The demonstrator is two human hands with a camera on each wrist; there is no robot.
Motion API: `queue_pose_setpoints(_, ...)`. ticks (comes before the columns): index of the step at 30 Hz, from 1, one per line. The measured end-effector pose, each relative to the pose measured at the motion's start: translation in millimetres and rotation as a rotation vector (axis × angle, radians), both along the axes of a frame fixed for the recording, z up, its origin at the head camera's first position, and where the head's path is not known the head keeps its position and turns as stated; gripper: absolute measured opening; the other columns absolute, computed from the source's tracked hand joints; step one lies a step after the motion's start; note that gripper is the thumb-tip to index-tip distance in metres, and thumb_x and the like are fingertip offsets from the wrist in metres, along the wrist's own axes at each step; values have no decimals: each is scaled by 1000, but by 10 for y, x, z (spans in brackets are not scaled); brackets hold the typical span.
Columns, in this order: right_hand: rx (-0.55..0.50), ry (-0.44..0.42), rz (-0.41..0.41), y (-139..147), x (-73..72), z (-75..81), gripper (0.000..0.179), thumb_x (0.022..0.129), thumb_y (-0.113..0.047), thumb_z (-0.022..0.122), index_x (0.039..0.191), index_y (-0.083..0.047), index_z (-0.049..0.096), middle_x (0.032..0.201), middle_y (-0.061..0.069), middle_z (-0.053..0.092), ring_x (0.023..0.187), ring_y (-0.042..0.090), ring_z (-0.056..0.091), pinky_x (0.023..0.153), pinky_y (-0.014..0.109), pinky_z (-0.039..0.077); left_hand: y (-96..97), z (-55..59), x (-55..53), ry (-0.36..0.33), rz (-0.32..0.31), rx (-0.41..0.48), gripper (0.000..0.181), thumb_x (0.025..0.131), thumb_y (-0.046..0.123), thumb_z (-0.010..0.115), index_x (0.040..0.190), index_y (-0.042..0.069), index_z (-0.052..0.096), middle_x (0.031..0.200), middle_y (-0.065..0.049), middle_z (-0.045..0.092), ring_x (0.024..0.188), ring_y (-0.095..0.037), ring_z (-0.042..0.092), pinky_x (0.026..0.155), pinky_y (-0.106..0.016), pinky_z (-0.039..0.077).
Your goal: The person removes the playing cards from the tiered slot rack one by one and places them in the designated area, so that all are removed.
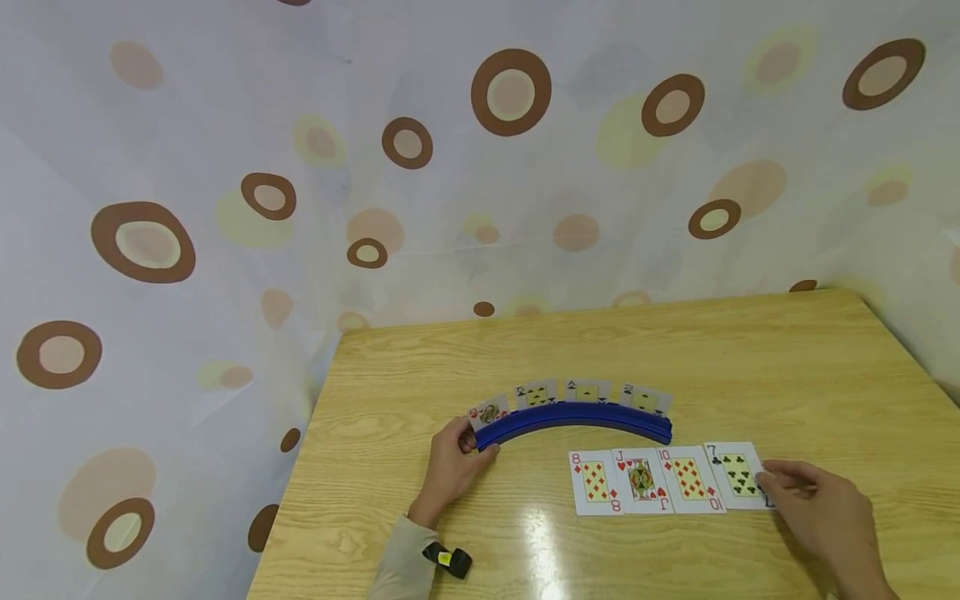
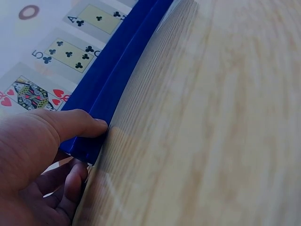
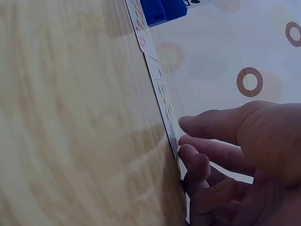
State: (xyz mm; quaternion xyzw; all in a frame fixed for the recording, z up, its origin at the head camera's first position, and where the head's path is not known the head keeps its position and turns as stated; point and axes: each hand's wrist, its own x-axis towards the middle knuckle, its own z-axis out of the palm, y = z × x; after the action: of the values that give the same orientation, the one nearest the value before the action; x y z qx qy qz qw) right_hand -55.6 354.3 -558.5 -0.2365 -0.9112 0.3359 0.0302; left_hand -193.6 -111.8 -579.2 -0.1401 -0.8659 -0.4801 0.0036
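Note:
My left hand [image 1: 452, 462] grips the left end of a curved blue card holder [image 1: 577, 412], thumb across its front and fingers behind. Upright in the holder are a face card of hearts [image 1: 489, 413], a five of clubs [image 1: 536, 394], an ace [image 1: 587, 391] and a two [image 1: 645, 399]. In front of it, an eight of diamonds [image 1: 595, 483], a jack of hearts [image 1: 641, 479], a ten of diamonds [image 1: 690, 479] and a seven of clubs [image 1: 738, 477] lie face up in a row. My right hand [image 1: 825, 508] pinches the seven at its right edge.
A wooden table [image 1: 420, 367] carries everything. Behind it and at its sides hangs a pale cloth [image 1: 450, 192] with brown and cream circles. A black band with a small box [image 1: 447, 559] is at the left wrist.

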Motion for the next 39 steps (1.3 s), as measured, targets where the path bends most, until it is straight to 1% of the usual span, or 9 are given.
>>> queue_pose_setpoints(6, 31, 26, 32, -22, 15, 1, 40, 101, -23, 78, 127, 7, 74, 92, 11, 77, 68, -1, 58, 62, 21, 40, 3, 4, 1, -12, -2, 8, 31, 90, 11, 88, 115, 2, 73, 88, -6, 59, 80, -12, 49, 71, -19, 40)
queue_pose_setpoints(10, 35, 36, 34, -31, 21, -1, 38, 100, -20, 78, 126, 7, 75, 91, 11, 77, 68, 0, 59, 61, 20, 40, 8, 17, -7, -18, 2, 4, 29, 90, 10, 88, 114, 2, 73, 88, -6, 59, 79, -12, 49, 72, -19, 40)
queue_pose_setpoints(14, 43, 38, 31, -40, 24, -9, 36, 100, -21, 77, 125, 5, 76, 91, 11, 78, 68, -1, 58, 61, 20, 40, 10, 29, -7, -10, -4, -1, 28, 91, 9, 87, 113, 1, 72, 88, -6, 58, 79, -12, 49, 71, -19, 40)
queue_pose_setpoints(20, 40, 19, 14, -32, -15, 4, 37, 103, -26, 74, 125, 3, 77, 94, 10, 77, 74, 8, 61, 63, 21, 38, 20, 38, -17, -13, -6, -13, 30, 91, 10, 87, 117, 3, 73, 89, -2, 57, 79, -9, 49, 72, -19, 41)
queue_pose_setpoints(22, 31, 22, 9, -30, -21, 18, 38, 104, -30, 73, 125, 1, 77, 96, 10, 78, 75, 6, 61, 63, 22, 38, 25, 41, -19, -16, -8, -16, 30, 92, 11, 87, 117, 3, 73, 90, -1, 57, 79, -9, 49, 72, -19, 41)
queue_pose_setpoints(24, 21, 37, 7, -38, -13, 36, 38, 104, -32, 73, 125, -1, 78, 99, 11, 78, 74, -1, 59, 64, 21, 38, 27, 40, -17, -20, -10, -15, 30, 92, 10, 87, 117, 3, 73, 90, -1, 56, 79, -9, 49, 72, -19, 40)
queue_pose_setpoints(28, 8, 105, 20, -114, -13, 87, 35, 105, -33, 73, 124, -5, 80, 103, 13, 79, 71, -15, 52, 64, 17, 40, 26, 32, -4, -22, -9, -11, 30, 91, 10, 87, 117, 3, 73, 90, -2, 57, 79, -9, 49, 72, -20, 40)
queue_pose_setpoints(32, 1, 209, 57, -254, -89, 145, 27, 104, -26, 75, 121, -6, 81, 101, 14, 78, 73, -17, 50, 63, 15, 42, 18, 17, 6, -17, -5, -7, 31, 91, 10, 87, 117, 2, 72, 90, -2, 57, 79, -9, 49, 72, -20, 40)
queue_pose_setpoints(39, 55, 478, 217, -481, -346, 239, 19, 92, -6, 85, 111, -6, 82, 95, 12, 78, 78, -20, 52, 62, 10, 42, 5, 3, 8, 36, -9, -18, 29, 90, 10, 87, 114, 1, 72, 86, -5, 58, 77, -9, 48, 69, -19, 41)
